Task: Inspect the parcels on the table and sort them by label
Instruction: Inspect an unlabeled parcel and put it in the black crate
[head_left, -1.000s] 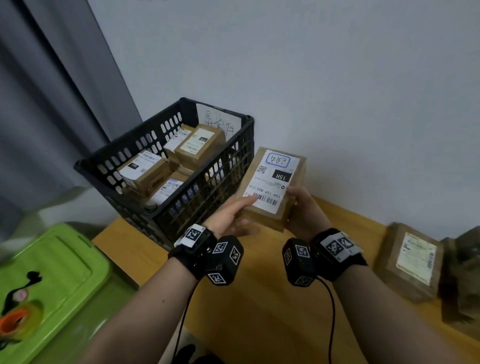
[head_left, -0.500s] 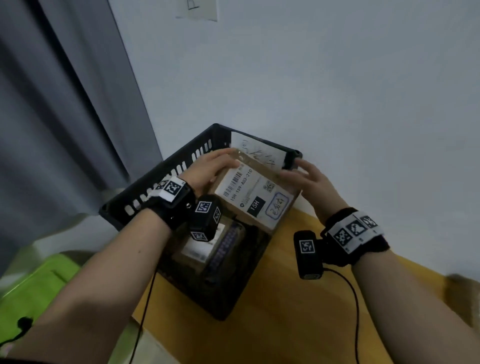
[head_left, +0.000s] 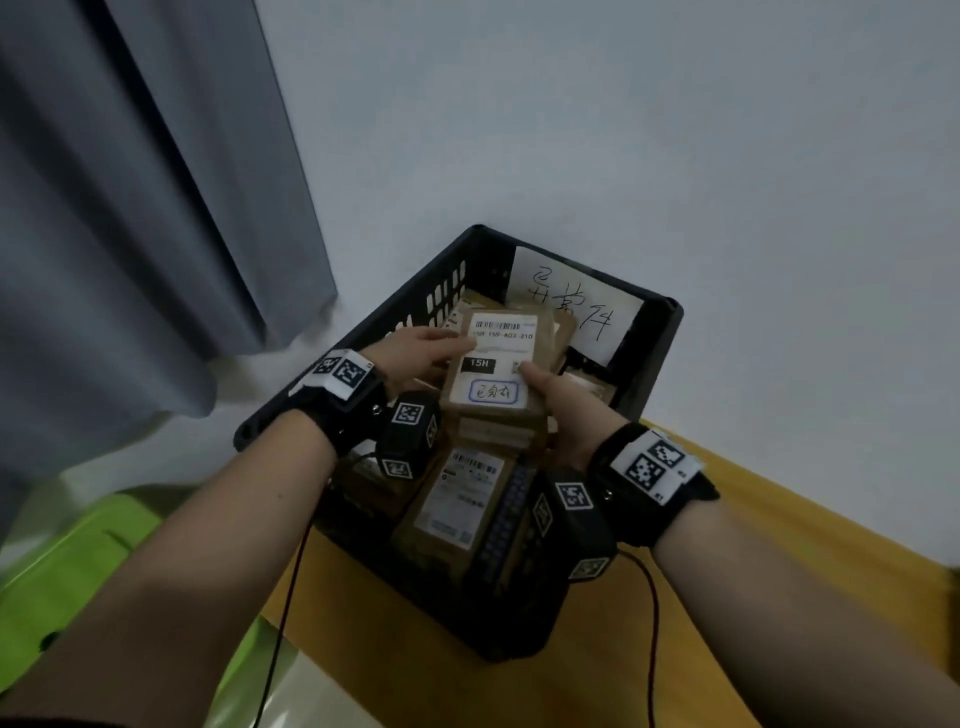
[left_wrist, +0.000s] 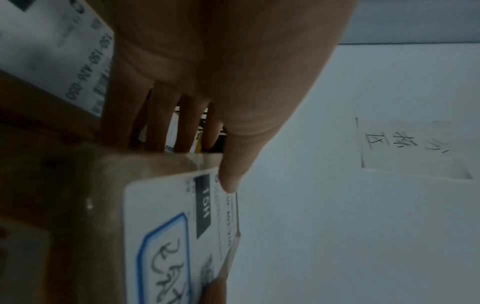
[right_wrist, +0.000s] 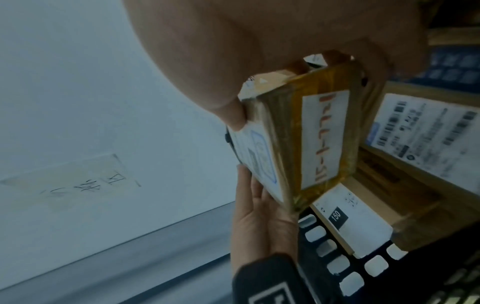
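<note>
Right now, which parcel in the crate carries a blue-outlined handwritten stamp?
The parcel gripped by both hands, left hand and right hand, over the black crate. Its 15H label has the blue box; the other visible labels there show only print.

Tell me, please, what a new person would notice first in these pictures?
First, the brown parcel with a white label, held by the left hand and right hand over the black crate. Then the handwritten paper sign on the crate's far wall.
</note>
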